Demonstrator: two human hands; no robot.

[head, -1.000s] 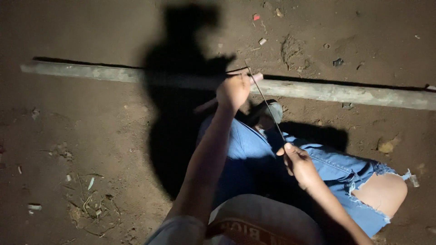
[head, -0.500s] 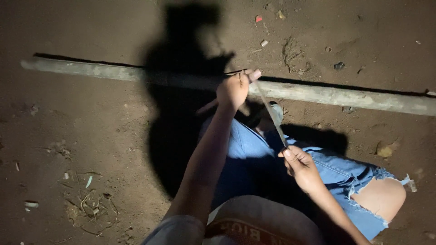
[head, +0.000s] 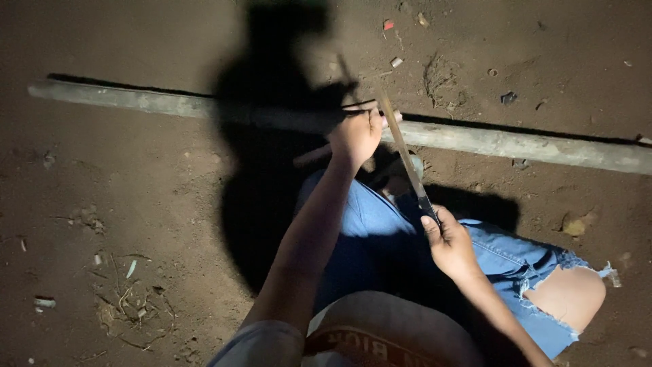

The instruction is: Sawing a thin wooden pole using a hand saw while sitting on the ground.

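1. Left hand [head: 356, 136], frame centre, closed around a thin stick [head: 319, 152].
2. Right hand [head: 448, 241] grips the knife [head: 405, 155] handle; blade slants up to the stick.
3. Long pole [head: 502, 143] lies across the dirt ground [head: 122, 204] behind.

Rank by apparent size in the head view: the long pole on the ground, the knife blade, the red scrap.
1. long pole
2. knife blade, though it lies nearer the camera
3. red scrap

Your right hand [head: 449, 243] grips the dark handle of a long thin metal blade [head: 402, 151]. Your left hand [head: 356, 134] clasps a thin pale stick [head: 314, 155] near the blade's tip, above a long grey pole [head: 516, 144] lying on the brown dirt floor [head: 122, 204].
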